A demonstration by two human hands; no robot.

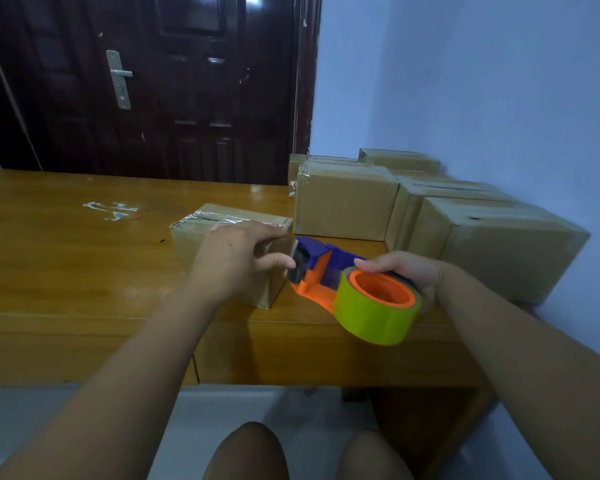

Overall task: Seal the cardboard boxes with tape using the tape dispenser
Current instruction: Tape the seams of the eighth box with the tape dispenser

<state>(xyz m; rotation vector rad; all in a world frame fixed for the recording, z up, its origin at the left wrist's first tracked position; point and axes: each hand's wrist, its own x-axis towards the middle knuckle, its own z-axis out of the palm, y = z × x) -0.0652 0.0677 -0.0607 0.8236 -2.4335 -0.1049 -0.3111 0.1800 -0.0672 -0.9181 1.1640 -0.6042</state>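
I'm seeing the box [191, 240] sitting near the table [66, 265] front edge, tape dispenser [321, 268] just right of it, long axis running L-R, blade end facing box. R hand [409, 271] is gripping its handle; L hand [236, 258] is resting on box, fingers relaxed.

door: dark brown panelled door [187, 81] filling the upper left of the frame, its silver handle [120, 77] catching light | wall: pale blue wall [465, 81] taking up the upper right | desk: glossy wooden desk [66, 265] stretching across the middle, white smears [113, 210] sitting left of centre | floor: pale grey floor [49, 427] showing along the bottom
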